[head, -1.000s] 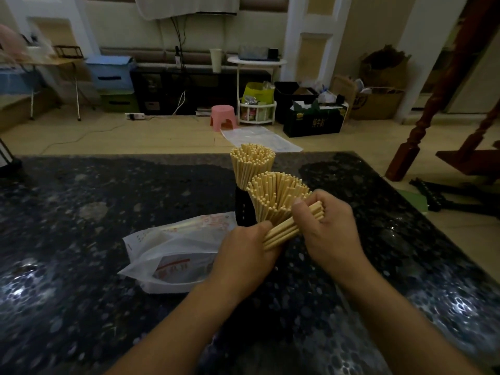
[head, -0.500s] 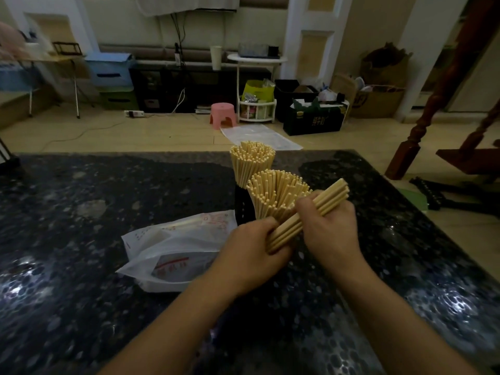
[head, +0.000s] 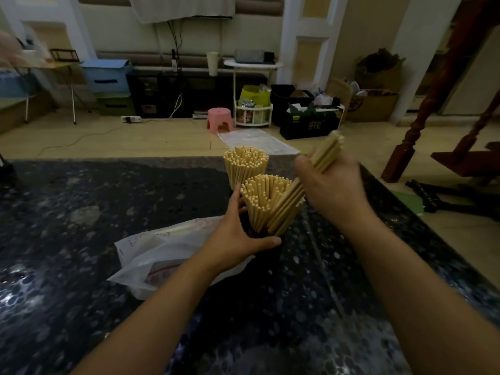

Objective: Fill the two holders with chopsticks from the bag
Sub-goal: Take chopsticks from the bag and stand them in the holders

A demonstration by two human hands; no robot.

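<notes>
- A dim room: a dark speckled stone table (head: 108,212) fills the foreground, and beyond it lie a pale floor, a pink stool (head: 219,119) and boxes along the far wall.
- Two dark holders stand near the middle of the table, one behind the other. Both are hard to make out against the stone; the near holder (head: 266,246) shows only as a dark shape beside the left hand, and the far holder (head: 234,188) is almost wholly hidden.
- Each holder is packed with chopsticks standing upright and fanning outward: the far bunch (head: 245,163) and the near bunch (head: 263,201), ends toward the camera.
- The left hand (head: 238,234) wraps the near holder, thumb across its front, fingers behind.
- The right hand (head: 334,190) is blurred; its fingers curl round a held bundle (head: 295,201) of chopsticks. The bundle's long axis runs diagonally, lower end down-left at the near holder's mouth, upper end up-right past the knuckles.
- A white plastic bag (head: 162,253) lies flat, left of the holders, partly covered by the left forearm.
</notes>
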